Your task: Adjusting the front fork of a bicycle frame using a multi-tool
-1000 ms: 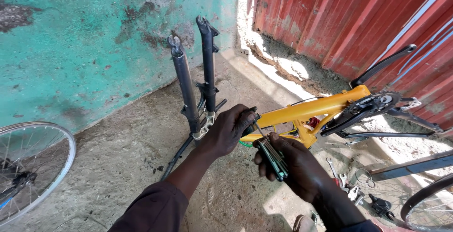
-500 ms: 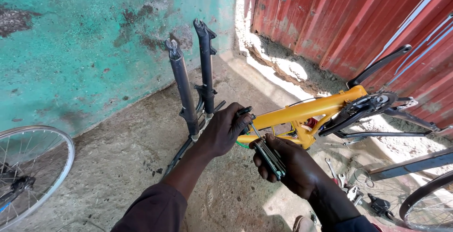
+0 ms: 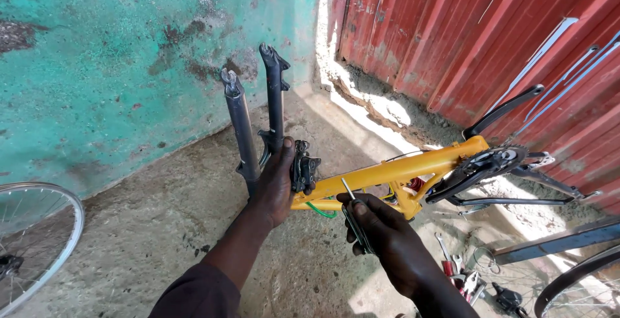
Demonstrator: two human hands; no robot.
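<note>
A yellow bicycle frame [image 3: 394, 170] lies upside down, its black fork [image 3: 248, 121] pointing up against the teal wall. My left hand [image 3: 274, 185] grips the frame at the fork crown, beside a black brake caliper [image 3: 303, 169]. My right hand [image 3: 381, 237] holds a set of hex keys [image 3: 354, 218], one thin key sticking up toward the yellow tube. The black crank and chainring [image 3: 481, 163] sit at the frame's right end.
A bicycle wheel [image 3: 35, 240] stands at the left edge. Another wheel [image 3: 581, 286] and dark frame tubes lie at the lower right. Small tools and parts [image 3: 465, 279] are scattered on the concrete ground. A red corrugated metal wall [image 3: 484, 33] runs along the right.
My right hand has drawn the hex key set down and away from the frame. My left hand has shifted on the fork crown, uncovering the brake caliper.
</note>
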